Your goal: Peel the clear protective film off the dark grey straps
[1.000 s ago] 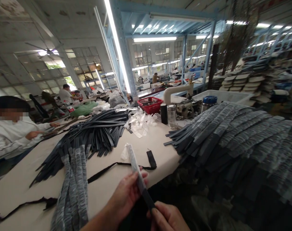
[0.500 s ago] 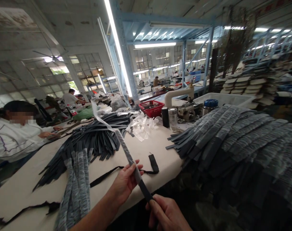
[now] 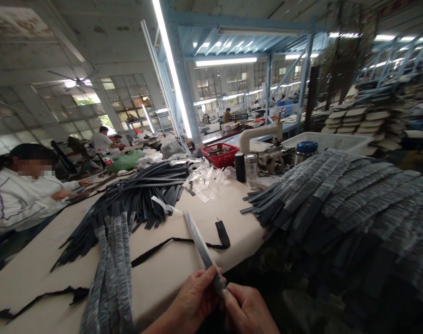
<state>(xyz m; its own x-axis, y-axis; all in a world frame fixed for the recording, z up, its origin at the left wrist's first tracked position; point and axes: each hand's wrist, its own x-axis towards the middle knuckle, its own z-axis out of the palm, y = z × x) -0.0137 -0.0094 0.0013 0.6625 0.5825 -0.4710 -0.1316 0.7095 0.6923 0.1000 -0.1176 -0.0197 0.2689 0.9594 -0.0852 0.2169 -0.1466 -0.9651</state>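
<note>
Both wrists are cut off at the bottom edge. The left hand (image 3: pixel 197 297) and right hand (image 3: pixel 246 311) close together on a wrapped strap (image 3: pixel 201 246), low center, above the desk (image 3: pixel 162 269).

No legible text or labels

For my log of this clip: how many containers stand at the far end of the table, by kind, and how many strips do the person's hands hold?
Red basket: 1
Dark cylindrical flask: 1
Clear jar with metal lid: 1
Jar with blue lid: 1
Wrapped strip held by left hand and right hand: 1
Total: 5
</note>
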